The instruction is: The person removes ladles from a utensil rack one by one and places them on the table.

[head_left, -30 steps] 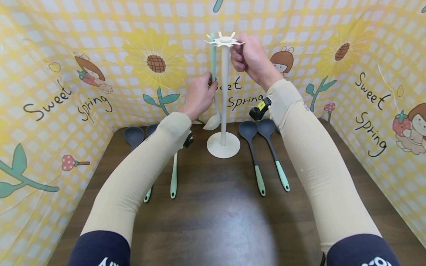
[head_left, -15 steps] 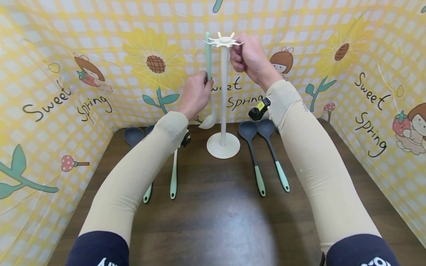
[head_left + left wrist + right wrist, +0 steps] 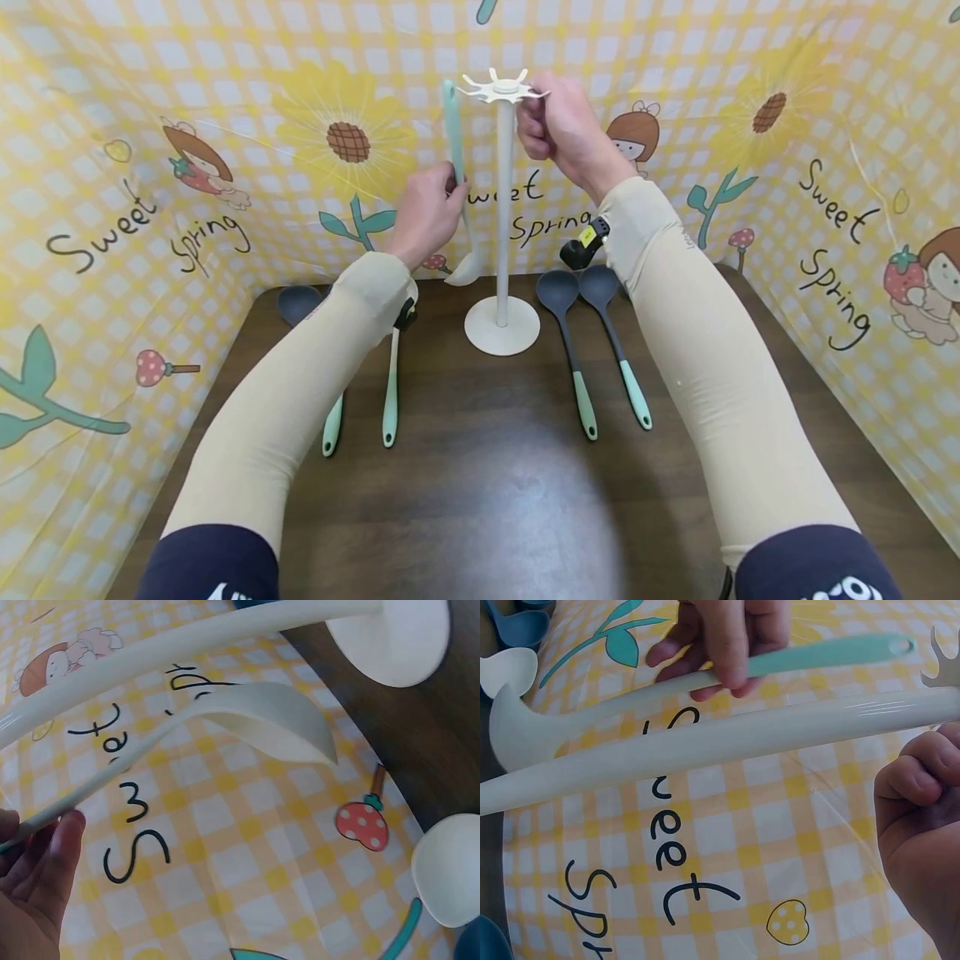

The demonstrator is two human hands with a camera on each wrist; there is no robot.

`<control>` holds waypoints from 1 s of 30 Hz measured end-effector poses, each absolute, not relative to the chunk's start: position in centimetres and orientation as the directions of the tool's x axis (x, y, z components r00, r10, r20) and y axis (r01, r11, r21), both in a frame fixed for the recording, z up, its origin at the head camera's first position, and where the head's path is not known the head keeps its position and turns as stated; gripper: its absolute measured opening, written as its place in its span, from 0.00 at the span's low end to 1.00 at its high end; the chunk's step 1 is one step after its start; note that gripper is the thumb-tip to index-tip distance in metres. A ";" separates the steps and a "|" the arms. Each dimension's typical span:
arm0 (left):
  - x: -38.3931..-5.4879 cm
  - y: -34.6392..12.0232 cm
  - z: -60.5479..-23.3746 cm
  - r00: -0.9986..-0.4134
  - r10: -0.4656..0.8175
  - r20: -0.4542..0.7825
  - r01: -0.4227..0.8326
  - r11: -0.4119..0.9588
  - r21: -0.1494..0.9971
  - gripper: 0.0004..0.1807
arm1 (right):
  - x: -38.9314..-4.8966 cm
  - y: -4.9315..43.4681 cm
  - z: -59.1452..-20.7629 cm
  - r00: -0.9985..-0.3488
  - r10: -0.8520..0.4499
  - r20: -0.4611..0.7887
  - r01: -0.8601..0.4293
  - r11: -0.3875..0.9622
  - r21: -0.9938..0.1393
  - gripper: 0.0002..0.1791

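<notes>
My left hand [image 3: 427,212] pinches a ladle [image 3: 453,125] by its mint-green handle, which points up while the white bowl hangs down. In the right wrist view the hole in the ladle's handle [image 3: 832,657] shows just short of the hooks. To the right of the ladle stands a white utensil stand [image 3: 504,208] with a round base and a ring of hooks on top. Curled fingers of my right hand [image 3: 562,125] grip the right side of that hook ring; the exact contact is partly hidden. In the left wrist view the ladle's bowl [image 3: 270,720] is apart from the pole.
Two dark spoon-like utensils [image 3: 558,292] with mint handles lie right of the base. On the left, a dark-headed utensil [image 3: 298,304] and a white utensil with a mint handle [image 3: 391,408] lie partly under my left arm. A yellow checked cloth [image 3: 247,50] backs the brown table [image 3: 480,483].
My left hand has moved left with the ladle, and the handle's top has gone from behind the hooks to their left. The right hand stays at the hook ring.
</notes>
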State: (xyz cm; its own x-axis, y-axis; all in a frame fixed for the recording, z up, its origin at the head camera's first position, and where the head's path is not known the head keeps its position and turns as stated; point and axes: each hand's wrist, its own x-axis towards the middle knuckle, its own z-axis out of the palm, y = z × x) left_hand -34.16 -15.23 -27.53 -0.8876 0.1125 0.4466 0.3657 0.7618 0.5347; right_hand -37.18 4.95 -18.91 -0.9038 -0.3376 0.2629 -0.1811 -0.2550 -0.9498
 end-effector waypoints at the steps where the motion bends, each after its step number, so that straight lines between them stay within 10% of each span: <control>1: -34.1 -15.5 -27.7 -0.885 0.128 0.447 0.377 0.760 0.529 0.13 | -37.2 4.9 -18.9 -0.903 -0.338 0.264 -0.182 -0.255 -0.950 0.20; 30: -33.0 -19.2 -35.6 -0.848 0.350 0.399 0.512 0.737 0.441 0.06 | -37.2 5.1 -19.0 -0.902 -0.335 0.273 -0.200 -0.237 -0.951 0.21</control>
State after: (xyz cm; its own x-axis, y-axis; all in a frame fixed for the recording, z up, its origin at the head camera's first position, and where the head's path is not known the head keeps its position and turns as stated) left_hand -32.95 -19.20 -35.58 -0.8475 0.3501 0.3989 0.5120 0.7372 0.4408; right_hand -37.19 5.12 -18.99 -0.9020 -0.3347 0.2728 -0.1998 -0.2366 -0.9508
